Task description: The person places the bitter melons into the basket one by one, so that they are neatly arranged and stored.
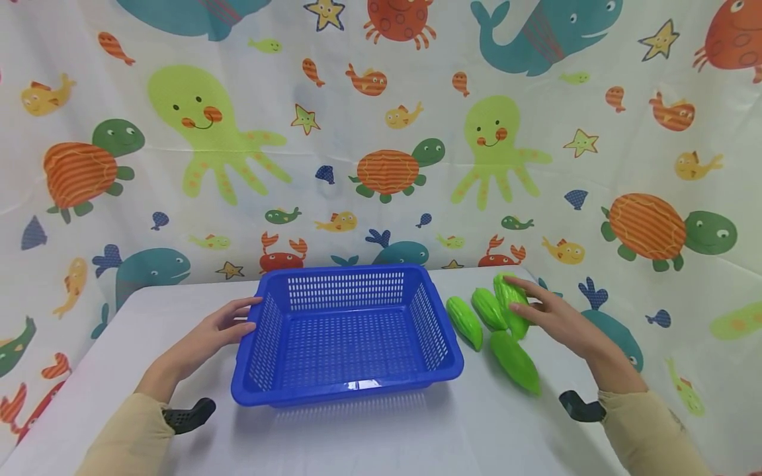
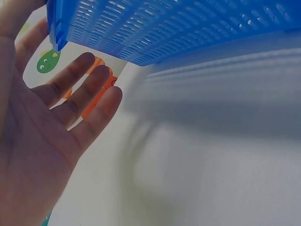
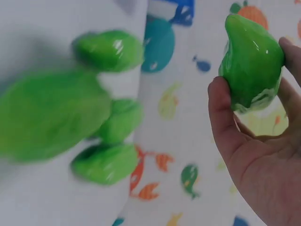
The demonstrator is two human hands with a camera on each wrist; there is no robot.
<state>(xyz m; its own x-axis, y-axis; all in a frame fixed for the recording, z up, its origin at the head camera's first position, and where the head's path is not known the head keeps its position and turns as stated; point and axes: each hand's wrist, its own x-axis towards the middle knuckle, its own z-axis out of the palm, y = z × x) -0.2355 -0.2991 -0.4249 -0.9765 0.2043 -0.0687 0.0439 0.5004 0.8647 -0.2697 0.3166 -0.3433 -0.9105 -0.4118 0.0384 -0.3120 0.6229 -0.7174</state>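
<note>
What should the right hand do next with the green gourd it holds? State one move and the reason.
Probably carry the green gourd leftward over the blue basket: the right hand grips it, the left hand touches the basket's rim, and the basket shows nothing inside.

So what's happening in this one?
A person sits at a white table with a blue basket in front of them, nothing in it. The left hand rests with straight fingers against the basket's left rim. The right hand grips one green toy vegetable. Three similar green pieces lie on the table just right of the basket. A sea-animal print curtain hangs behind.
</note>
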